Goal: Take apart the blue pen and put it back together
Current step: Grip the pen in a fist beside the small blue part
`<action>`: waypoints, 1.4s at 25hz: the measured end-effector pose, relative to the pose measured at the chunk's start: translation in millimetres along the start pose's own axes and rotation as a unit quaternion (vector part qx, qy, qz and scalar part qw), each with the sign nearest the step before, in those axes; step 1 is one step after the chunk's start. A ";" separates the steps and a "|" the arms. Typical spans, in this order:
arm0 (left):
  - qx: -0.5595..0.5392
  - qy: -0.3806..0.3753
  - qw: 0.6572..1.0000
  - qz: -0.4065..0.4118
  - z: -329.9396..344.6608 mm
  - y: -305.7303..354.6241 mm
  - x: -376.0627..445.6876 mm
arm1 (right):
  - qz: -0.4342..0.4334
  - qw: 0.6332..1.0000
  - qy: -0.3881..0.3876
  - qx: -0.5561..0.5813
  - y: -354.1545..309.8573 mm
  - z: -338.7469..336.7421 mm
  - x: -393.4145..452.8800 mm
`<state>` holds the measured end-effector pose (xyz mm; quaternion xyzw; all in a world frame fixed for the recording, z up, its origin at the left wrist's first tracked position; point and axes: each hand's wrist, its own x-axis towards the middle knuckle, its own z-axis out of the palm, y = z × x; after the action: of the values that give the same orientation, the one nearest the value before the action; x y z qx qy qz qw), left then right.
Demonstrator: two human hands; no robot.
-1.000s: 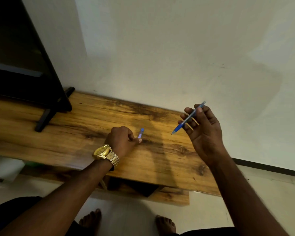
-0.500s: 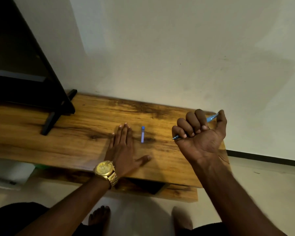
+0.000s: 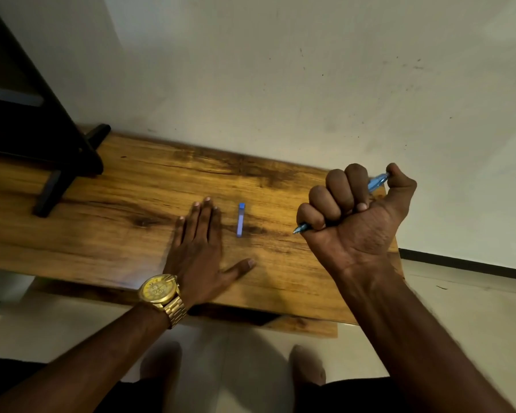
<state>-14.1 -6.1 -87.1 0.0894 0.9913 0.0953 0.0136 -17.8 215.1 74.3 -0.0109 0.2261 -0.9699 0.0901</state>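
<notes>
The blue pen cap (image 3: 240, 220) lies alone on the wooden table (image 3: 131, 234), pointing away from me. My left hand (image 3: 201, 248) rests flat on the table just left of the cap, fingers spread, holding nothing. My right hand (image 3: 352, 213) is raised over the table's right end, closed in a fist around the blue pen body (image 3: 377, 182). The pen's tip sticks out below the little finger and its back end shows beside the thumb.
A black stand (image 3: 57, 162) with a slanted leg occupies the table's left end. A pale wall rises right behind the table. My bare feet (image 3: 307, 368) are on the light floor under the table's front edge. A gold watch (image 3: 160, 292) is on my left wrist.
My left hand let go of the cap and flattened onto the table beside it. My right hand shifted from a fingertip hold to a full fist around the pen body.
</notes>
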 end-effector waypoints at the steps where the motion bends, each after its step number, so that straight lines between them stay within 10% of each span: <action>1: 0.002 -0.005 1.000 -0.001 -1.4 0.6 0.1 | 0.000 1.000 -0.007 -0.004 -0.2 2.8 0.5; 35: 0.008 -0.016 1.000 -0.005 -6.5 3.5 0.3 | -0.011 0.978 0.009 -0.206 -2.1 17.9 -11.3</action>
<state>-14.1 -3.8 -80.1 0.0865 0.9921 0.0863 0.0293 -6.0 211.2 91.4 -0.0230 0.4218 -0.9034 0.0732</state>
